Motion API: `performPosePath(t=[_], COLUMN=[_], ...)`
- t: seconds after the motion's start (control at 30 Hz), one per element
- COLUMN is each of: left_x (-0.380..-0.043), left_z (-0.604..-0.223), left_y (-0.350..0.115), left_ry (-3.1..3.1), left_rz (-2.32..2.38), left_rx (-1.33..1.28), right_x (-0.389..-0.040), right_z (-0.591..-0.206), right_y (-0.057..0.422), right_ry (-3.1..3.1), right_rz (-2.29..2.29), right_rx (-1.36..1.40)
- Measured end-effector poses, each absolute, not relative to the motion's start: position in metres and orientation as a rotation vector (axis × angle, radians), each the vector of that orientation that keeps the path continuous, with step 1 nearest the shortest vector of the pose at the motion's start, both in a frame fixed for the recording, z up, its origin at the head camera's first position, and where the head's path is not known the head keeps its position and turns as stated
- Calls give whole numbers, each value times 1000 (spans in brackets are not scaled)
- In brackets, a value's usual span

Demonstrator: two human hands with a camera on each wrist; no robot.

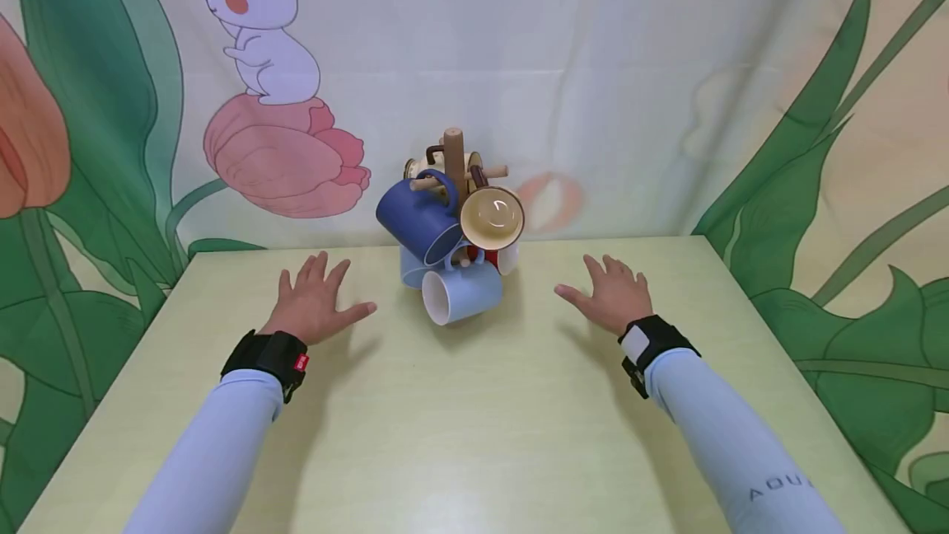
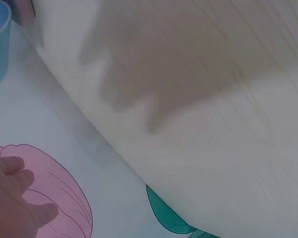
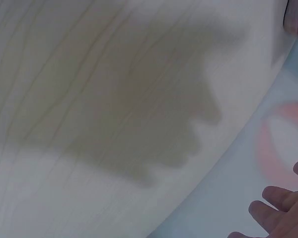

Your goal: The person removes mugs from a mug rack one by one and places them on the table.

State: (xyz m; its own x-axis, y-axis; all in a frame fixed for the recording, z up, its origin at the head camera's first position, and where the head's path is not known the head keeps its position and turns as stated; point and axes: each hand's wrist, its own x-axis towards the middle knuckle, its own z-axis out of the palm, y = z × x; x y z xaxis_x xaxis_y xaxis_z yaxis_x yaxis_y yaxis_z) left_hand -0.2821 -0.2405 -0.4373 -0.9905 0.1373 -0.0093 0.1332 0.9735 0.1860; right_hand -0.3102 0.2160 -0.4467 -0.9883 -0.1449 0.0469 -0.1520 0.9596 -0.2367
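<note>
A wooden mug tree (image 1: 454,156) stands at the back middle of the table with several mugs hung on its pegs. A dark blue mug (image 1: 417,219) hangs upper left, and a cream mug with a brown rim (image 1: 493,218) faces forward at upper right. Below hangs a light blue mug (image 1: 470,292), tilted with its mouth to the left; another light blue mug (image 1: 412,269) is partly hidden behind. To the left of the rack my left hand (image 1: 313,303) hovers over the table, fingers spread, holding nothing. My right hand (image 1: 612,297) hovers likewise on the right side.
The pale wooden table (image 1: 460,435) ends at a back edge close behind the rack. A printed curtain (image 1: 630,89) with a rabbit, flowers and leaves hangs behind it. Another cream mug (image 1: 419,165) and a red and white mug (image 1: 507,259) show partly behind the front mugs.
</note>
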Motion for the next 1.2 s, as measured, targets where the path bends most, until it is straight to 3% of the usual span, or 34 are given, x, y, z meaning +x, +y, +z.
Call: performPosePath(t=[0.5, 1.2], left_x=[-264, -244], left_z=[-426, -445], left_y=[-227, -203], left_ry=[3122, 3133], left_rz=[430, 790], left_rx=[258, 347], right_x=[-292, -262], right_z=[-441, -443], right_y=[195, 150], right_ry=[-3005, -2948], right_rz=[542, 684], right_rx=[296, 342])
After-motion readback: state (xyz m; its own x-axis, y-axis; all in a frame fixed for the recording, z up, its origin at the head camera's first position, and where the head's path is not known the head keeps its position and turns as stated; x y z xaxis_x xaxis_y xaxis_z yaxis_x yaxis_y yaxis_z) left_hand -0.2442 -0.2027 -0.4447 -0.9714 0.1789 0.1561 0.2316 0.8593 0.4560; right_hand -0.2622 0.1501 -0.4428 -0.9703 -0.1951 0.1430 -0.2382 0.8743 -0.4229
